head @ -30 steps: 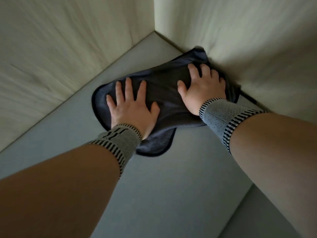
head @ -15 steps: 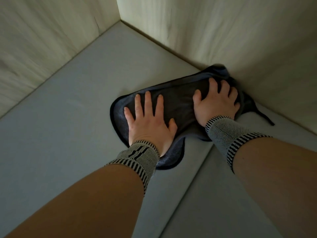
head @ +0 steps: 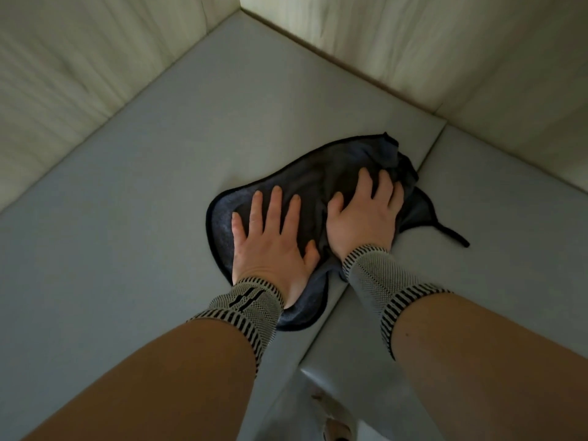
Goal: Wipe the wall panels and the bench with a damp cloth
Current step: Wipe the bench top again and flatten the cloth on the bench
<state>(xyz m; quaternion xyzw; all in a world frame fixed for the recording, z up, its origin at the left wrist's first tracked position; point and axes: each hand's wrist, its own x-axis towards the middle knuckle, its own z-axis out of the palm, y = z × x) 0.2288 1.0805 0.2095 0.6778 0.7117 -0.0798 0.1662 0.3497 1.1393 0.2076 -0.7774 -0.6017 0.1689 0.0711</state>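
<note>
Now the dark cloth [head: 318, 186] lies flat on the grey table [head: 143, 218], out from the corner where it sat a second ago and away from the right-hand wall panel [head: 445, 43] it was pushed against half a second ago. Its right end now rests at the seam [head: 428, 154] between two cushions of the table, and its thin loop [head: 453, 233] trails onto the right cushion. The left hand [head: 270, 246] presses flat on the cloth with its fingers spread and straight, as before, holding nothing. The right hand [head: 362, 224] also bears down on the cloth, but its fingers are more bent than earlier, their tips digging into bunched fabric at the cloth's right end. Both wrists wear striped knit bands [head: 378, 281]. The left wall panel [head: 79, 58] stands well apart from the cloth.
</note>
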